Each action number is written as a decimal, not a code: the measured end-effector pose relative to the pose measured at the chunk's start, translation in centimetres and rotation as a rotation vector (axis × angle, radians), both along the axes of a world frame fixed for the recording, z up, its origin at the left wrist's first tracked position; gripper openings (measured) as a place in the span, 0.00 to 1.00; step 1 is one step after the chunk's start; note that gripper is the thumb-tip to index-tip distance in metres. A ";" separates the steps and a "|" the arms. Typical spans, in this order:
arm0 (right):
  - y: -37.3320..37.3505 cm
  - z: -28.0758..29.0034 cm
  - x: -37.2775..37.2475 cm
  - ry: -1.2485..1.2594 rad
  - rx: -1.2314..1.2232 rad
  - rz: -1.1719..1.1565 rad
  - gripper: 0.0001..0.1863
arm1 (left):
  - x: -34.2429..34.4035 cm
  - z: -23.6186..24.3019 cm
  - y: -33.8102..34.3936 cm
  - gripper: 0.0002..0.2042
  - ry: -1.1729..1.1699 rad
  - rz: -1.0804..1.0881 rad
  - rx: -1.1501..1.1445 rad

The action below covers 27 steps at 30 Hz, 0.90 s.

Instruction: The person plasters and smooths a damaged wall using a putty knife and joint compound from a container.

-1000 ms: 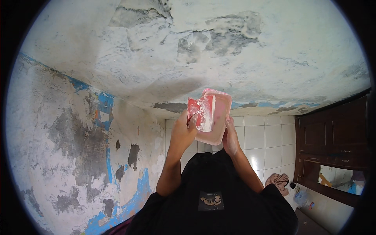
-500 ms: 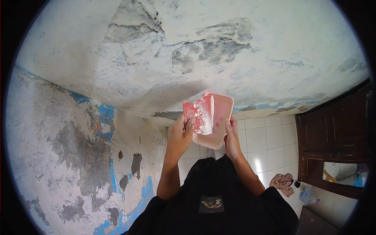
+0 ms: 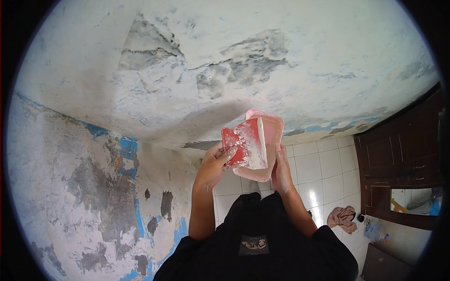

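The left hand (image 3: 212,166) pinches a white-smeared red scraper (image 3: 244,144) over a pink tray (image 3: 273,129). The right hand (image 3: 282,174) grips the tray's side.

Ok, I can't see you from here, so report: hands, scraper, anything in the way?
Left hand gripping scraper, smeared with white paste. Right hand holding pink tray. Scraper hides part of tray; contact unclear.

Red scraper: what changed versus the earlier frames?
The red scraper moved slightly right, the lower end of its coated edge swinging over the pink tray; both sit lower in view. Wall patches dropped too, so camera likely shifted. Nothing taken or released: left hand still holds the scraper, right hand the tray.
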State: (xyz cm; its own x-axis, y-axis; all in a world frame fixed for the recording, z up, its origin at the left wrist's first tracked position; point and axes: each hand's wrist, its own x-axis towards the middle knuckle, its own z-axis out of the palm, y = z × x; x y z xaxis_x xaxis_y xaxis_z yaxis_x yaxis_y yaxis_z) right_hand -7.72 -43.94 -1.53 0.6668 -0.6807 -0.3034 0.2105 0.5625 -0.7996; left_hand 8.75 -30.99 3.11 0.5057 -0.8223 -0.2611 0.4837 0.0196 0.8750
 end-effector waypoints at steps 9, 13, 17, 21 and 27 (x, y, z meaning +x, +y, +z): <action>-3.1 0.5 -2.1 -0.180 0.090 0.021 0.29 | -1.4 1.4 -2.1 0.17 0.192 -0.017 -0.098; -4.4 2.5 -3.3 -0.211 0.070 0.018 0.22 | -1.8 2.8 -4.0 0.17 0.174 -0.084 -0.191; -5.6 3.5 -4.4 -0.294 0.054 0.009 0.21 | -2.3 6.7 -6.9 0.16 0.040 -0.053 -0.134; -7.5 3.3 -5.7 -0.362 0.039 0.037 0.21 | -3.1 12.9 -9.2 0.15 -0.028 -0.092 -0.171; -10.0 4.1 -7.0 -0.265 0.094 0.092 0.33 | -4.4 24.4 -13.3 0.13 -0.702 0.068 -0.219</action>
State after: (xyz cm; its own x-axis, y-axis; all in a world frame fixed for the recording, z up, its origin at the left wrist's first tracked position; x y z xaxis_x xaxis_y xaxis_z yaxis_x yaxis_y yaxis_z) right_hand -14.68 -53.96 2.61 0.7885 -0.5912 -0.1695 0.3497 0.6577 -0.6672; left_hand 4.32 -44.25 27.50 0.5451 -0.7791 0.3096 -0.1973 0.2397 0.9506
